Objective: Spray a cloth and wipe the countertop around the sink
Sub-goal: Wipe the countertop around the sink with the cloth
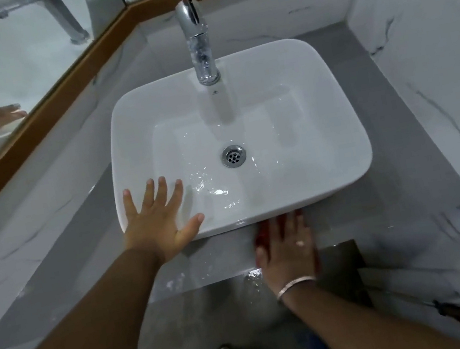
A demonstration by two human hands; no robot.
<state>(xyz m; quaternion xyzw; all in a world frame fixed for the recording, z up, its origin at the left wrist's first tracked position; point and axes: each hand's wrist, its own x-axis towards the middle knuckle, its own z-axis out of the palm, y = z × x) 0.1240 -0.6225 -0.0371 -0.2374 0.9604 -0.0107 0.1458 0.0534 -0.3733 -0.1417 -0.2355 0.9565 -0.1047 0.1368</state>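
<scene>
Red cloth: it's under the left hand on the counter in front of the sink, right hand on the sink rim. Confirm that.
Hands are swapped. In the head view, the red cloth is under the right hand; the left hand rests on the sink rim.

A: Light's dim, cool, flat; soft shadows only; small glare spots on the faucet (198,42) and wet sink (236,136).
B: Right hand (288,248) motion-blurred; overall soft focus; wide-angle bends the mirror frame (39,115) and walls at edges.
</scene>
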